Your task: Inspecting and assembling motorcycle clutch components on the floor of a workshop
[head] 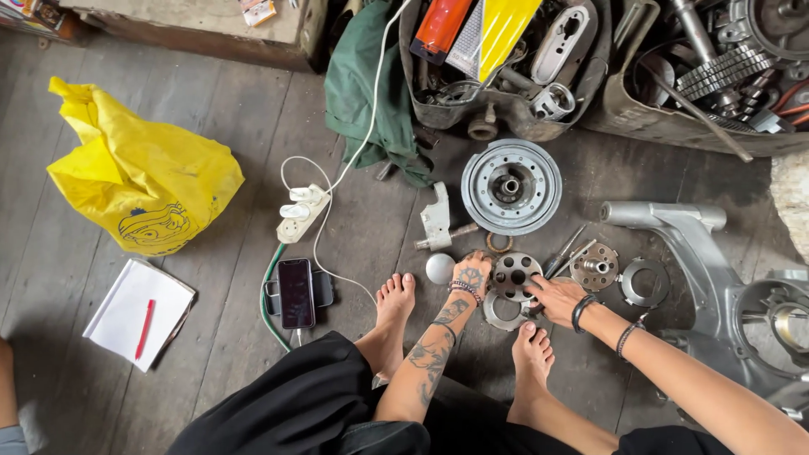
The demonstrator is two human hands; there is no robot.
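I sit on a wooden floor with my bare feet forward. My left hand, tattooed and with bead bracelets, rests on the left edge of a round perforated metal disc. My right hand reaches in from the right and touches the disc's lower right edge, over a flat metal ring that lies under it. A thin ring lies just above my left hand. A smooth silver dome cap sits to its left.
A large grey wheel hub, a small flanged part, a ring plate and thin tools lie nearby. An aluminium engine casing fills the right. Parts bins, phone, power strip, yellow bag, notepad on the left.
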